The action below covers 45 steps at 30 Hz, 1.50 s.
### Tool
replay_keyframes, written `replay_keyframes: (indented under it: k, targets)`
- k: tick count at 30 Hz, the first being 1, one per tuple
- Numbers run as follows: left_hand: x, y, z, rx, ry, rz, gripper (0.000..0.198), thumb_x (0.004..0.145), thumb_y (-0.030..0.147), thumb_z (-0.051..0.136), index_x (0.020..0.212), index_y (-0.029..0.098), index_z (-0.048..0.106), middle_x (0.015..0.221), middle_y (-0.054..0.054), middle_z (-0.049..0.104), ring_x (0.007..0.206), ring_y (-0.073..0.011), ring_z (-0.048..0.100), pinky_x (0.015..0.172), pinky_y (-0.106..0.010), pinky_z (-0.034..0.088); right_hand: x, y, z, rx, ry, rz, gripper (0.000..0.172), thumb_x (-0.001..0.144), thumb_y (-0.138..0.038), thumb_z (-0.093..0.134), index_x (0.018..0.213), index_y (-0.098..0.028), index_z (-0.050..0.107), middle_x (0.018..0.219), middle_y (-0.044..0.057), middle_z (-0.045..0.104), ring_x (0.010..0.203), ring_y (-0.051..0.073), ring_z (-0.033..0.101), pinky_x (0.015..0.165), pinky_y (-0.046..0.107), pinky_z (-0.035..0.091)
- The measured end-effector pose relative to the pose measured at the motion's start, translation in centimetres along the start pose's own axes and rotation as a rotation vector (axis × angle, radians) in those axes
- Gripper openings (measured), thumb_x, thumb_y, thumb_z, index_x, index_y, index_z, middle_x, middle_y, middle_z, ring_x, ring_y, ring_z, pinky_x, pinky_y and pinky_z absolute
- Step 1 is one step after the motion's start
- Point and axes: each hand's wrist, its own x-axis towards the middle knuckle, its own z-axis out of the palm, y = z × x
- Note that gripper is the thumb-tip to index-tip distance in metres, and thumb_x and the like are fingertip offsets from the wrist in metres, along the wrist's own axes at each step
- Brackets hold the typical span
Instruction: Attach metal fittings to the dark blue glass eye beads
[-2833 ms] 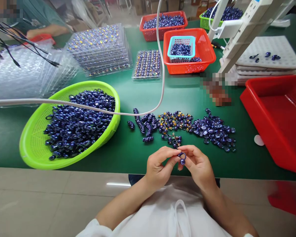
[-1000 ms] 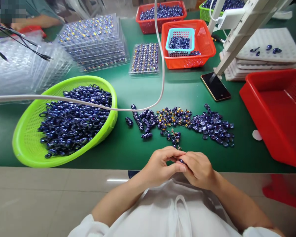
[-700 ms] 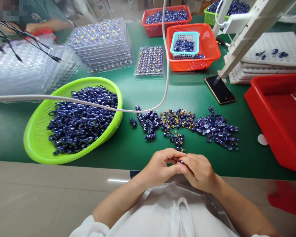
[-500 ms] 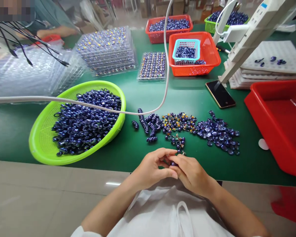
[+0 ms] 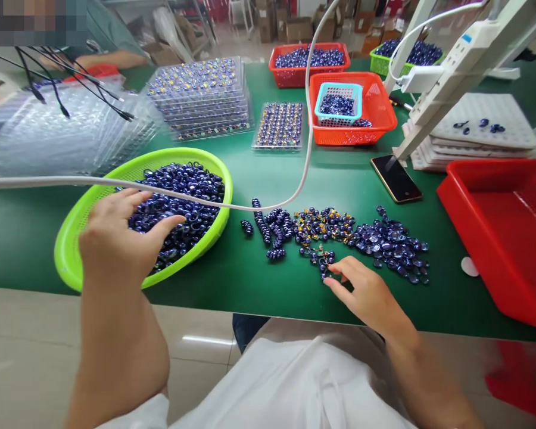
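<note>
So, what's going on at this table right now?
A person is working with both bare hands. The left hand is spread over dark blue rings heaped in a green basket. The right hand has its fingers at a small cluster of parts; whether they grip one is hard to tell. Just beyond lie gold-marked pieces, with rows of dark rings to their left and flat oval pieces to their right.
</note>
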Motion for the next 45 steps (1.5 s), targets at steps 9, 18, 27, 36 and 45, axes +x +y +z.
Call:
replay_keyframes:
  k: [9, 18, 27, 36, 45]
  targets:
    - [-7.1, 10.2, 3.4, -0.373, -0.29, 0.274, 0.032, 0.083, 0.021, 0.074, 0.114, 0.023, 0.069, 0.117, -0.008, 0.071, 0.11, -0.0236, 0.067, 0.099, -0.039, 0.052, -0.3, -0.3, 2.3, -0.271, 0.102, -0.131, 0.017, 0.094, -0.024, 0.059, 0.11, -0.02, 0.064, 0.093, 0.008, 0.066, 0.084, 0.022, 0.064, 0.069, 0.034, 0.052]
    - [-13.6, 14.9, 8.2, -0.846, -0.678, 0.054, 0.023, 0.088, 0.017, 0.064, 0.11, 0.021, 0.072, 0.105, -0.011, 0.073, 0.097, -0.023, 0.069, 0.086, -0.035, 0.057, -0.2, -0.2, 2.4, -0.119, 0.299, -0.141, 0.012, 0.09, -0.016, 0.058, 0.096, -0.018, 0.069, 0.079, 0.005, 0.062, 0.072, 0.019, 0.06, 0.067, 0.032, 0.051]
    - [-15.0, 17.5, 9.0, -1.201, -0.944, -0.496, 0.036, 0.085, 0.037, 0.072, 0.115, 0.019, 0.072, 0.103, -0.01, 0.075, 0.092, -0.0228, 0.069, 0.085, -0.033, 0.056, -1.3, -0.9, 2.9, 0.674, 0.329, 0.137, 0.019, 0.093, -0.036, 0.062, 0.102, -0.027, 0.076, 0.081, 0.001, 0.052, 0.073, 0.014, 0.055, 0.063, 0.025, 0.051]
    - [-14.5, 17.5, 9.3, -1.41, -0.957, -0.884, 0.03, 0.066, 0.033, 0.088, 0.086, 0.014, 0.076, 0.083, -0.005, 0.073, 0.067, -0.0132, 0.062, 0.069, -0.026, 0.052, -1.8, -0.7, 3.7, 0.806, 0.427, 0.115, 0.014, 0.091, -0.031, 0.063, 0.1, -0.028, 0.074, 0.086, 0.002, 0.055, 0.079, 0.015, 0.057, 0.065, 0.025, 0.052]
    - [-14.0, 16.5, 8.7, -1.434, -1.032, -0.913, 0.027, 0.065, 0.029, 0.088, 0.077, 0.013, 0.071, 0.067, -0.003, 0.073, 0.06, -0.0123, 0.064, 0.064, -0.024, 0.051, -2.2, -1.1, 1.4, 0.676, 0.142, -0.069, 0.05, 0.087, -0.022, 0.061, 0.135, -0.032, 0.052, 0.119, 0.006, 0.06, 0.096, 0.018, 0.063, 0.084, 0.032, 0.057]
